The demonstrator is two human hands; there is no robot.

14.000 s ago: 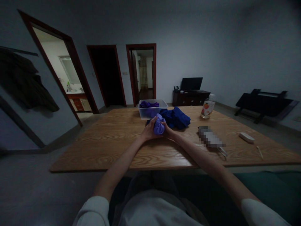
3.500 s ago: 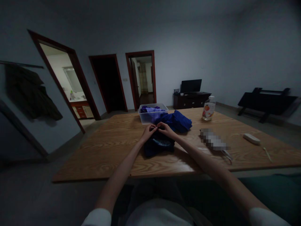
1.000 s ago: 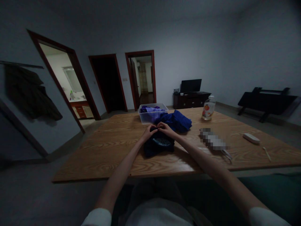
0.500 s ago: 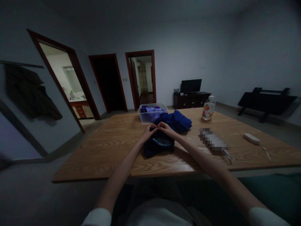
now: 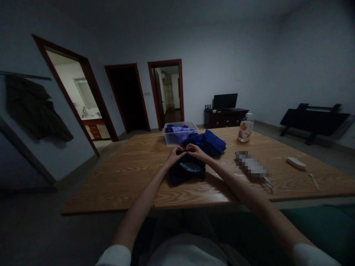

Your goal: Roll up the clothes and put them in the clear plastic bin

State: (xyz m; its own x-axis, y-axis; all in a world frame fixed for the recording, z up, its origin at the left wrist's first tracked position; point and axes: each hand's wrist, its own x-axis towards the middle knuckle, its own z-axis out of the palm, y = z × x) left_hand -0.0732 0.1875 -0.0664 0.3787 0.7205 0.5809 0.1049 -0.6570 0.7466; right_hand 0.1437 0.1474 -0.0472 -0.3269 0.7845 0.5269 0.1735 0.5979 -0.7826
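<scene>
A dark navy piece of cloth with a pale printed patch lies on the wooden table in front of me. My left hand pinches its far edge on the left. Close by on the same edge, my right hand has its fingers closed on the cloth, a small gap from the left. Just beyond my hands rests a crumpled bright blue cloth. It touches or nearly touches a clear plastic box with purple fabric inside. Whether the navy cloth is a garment or a bag, I cannot tell.
On the right of the table stand a clear bottle with a fruit label, a blurred-out pale object with a strap, a white oblong case and a thin pale stick. A green seat is at lower right.
My hands have drawn slightly apart along the cloth's far edge, the right one moving a little to the right. The other things on the table stay where they were.
</scene>
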